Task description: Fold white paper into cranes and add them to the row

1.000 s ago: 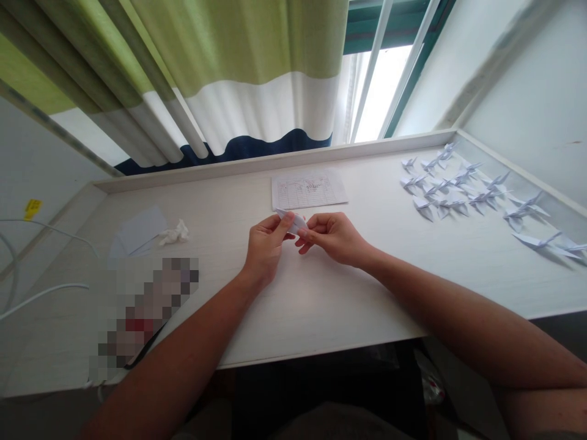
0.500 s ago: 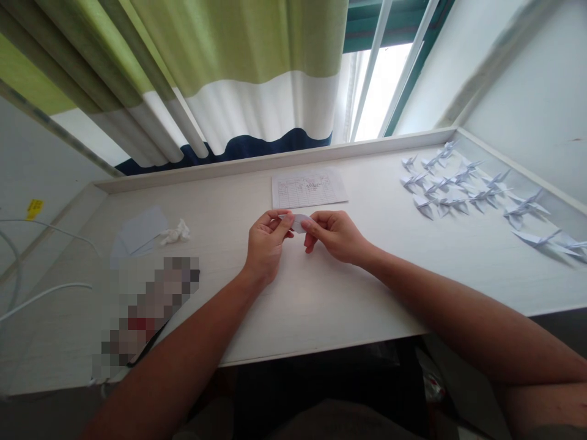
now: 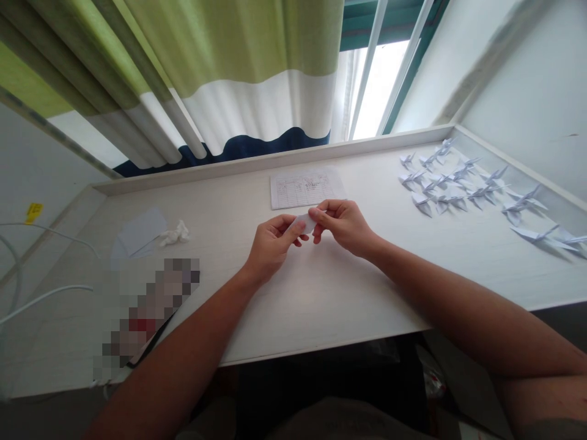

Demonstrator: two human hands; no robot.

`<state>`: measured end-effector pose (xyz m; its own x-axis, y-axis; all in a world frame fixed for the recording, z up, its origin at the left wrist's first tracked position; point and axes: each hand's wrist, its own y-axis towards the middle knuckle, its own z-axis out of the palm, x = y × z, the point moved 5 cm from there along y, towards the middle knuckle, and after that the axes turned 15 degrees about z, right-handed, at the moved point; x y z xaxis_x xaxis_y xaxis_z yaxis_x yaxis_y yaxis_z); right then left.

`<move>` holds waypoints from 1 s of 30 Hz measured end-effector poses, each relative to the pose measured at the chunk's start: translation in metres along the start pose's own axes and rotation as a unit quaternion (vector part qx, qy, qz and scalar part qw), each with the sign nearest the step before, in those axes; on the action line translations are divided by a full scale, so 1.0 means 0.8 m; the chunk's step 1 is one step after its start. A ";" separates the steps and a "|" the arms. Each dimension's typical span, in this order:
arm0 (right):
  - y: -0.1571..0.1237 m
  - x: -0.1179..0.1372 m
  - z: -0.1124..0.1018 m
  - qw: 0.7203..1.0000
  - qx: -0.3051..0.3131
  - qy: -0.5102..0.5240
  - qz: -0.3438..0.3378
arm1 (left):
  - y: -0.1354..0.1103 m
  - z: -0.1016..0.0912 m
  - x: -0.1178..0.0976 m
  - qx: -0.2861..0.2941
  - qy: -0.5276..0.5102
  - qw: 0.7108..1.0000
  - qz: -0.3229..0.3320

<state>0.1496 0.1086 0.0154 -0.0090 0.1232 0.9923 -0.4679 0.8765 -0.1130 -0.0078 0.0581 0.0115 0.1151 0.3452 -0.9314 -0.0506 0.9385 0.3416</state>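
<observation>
A small folded piece of white paper point(image 3: 306, 222) is pinched between both hands just above the middle of the white desk point(image 3: 321, 287). My left hand point(image 3: 273, 243) grips its left end with thumb and fingers closed. My right hand point(image 3: 345, 225) pinches the right end, fingers curled over it. Most of the paper is hidden by the fingers.
Several white paper cranes point(image 3: 458, 183) lie at the desk's right side. A printed sheet point(image 3: 305, 187) lies behind the hands. At the left are blank paper point(image 3: 140, 232), a crumpled scrap point(image 3: 174, 233), a pixelated object point(image 3: 144, 305) and white cables point(image 3: 36, 296). A striped curtain point(image 3: 220, 79) hangs behind.
Both hands have shifted slightly right and away from me with the paper. The paper now shows less, more covered by my fingers.
</observation>
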 end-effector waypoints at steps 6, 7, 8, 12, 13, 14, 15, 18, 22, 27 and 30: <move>0.000 -0.002 0.006 1.000 0.003 -0.010 -0.013 | -0.008 0.010 0.008 0.048 -0.037 0.995 -0.083; 0.000 -0.003 0.007 1.000 0.010 -0.011 -0.011 | -0.009 0.011 0.009 0.056 -0.036 0.994 -0.090; 0.000 -0.004 0.008 1.000 0.012 -0.008 -0.009 | -0.009 0.011 0.009 0.059 -0.032 0.993 -0.093; 0.002 -0.008 0.004 1.000 -0.024 -0.020 0.000 | -0.010 0.009 0.011 0.036 -0.016 0.995 -0.091; 0.002 -0.007 0.003 0.998 -0.035 -0.044 -0.007 | -0.009 0.008 0.011 0.027 -0.016 0.996 -0.089; 0.001 -0.007 0.003 0.996 -0.044 -0.072 -0.017 | -0.009 0.008 0.011 0.020 -0.017 0.996 -0.088; 0.001 -0.006 0.003 0.993 -0.049 -0.101 -0.028 | -0.009 0.008 0.011 0.016 -0.020 0.996 -0.088; 0.001 -0.007 0.004 0.987 -0.058 -0.146 -0.045 | -0.008 0.010 0.011 0.013 -0.030 0.995 -0.090; 0.001 -0.014 0.004 0.989 -0.069 -0.131 -0.028 | -0.010 0.013 0.011 0.019 -0.053 0.992 -0.112; -0.002 -0.012 0.006 0.994 -0.053 -0.096 -0.017 | -0.010 0.013 0.009 0.016 -0.068 0.992 -0.103; -0.004 -0.009 0.011 0.997 -0.019 -0.071 -0.025 | -0.009 0.012 0.008 0.012 -0.057 0.995 -0.084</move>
<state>0.1436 0.1010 0.0087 -0.1128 0.0149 0.9935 -0.4377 0.8969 -0.0631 0.0024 0.0540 0.0043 0.2318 0.1799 -0.9560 0.0020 0.9827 0.1854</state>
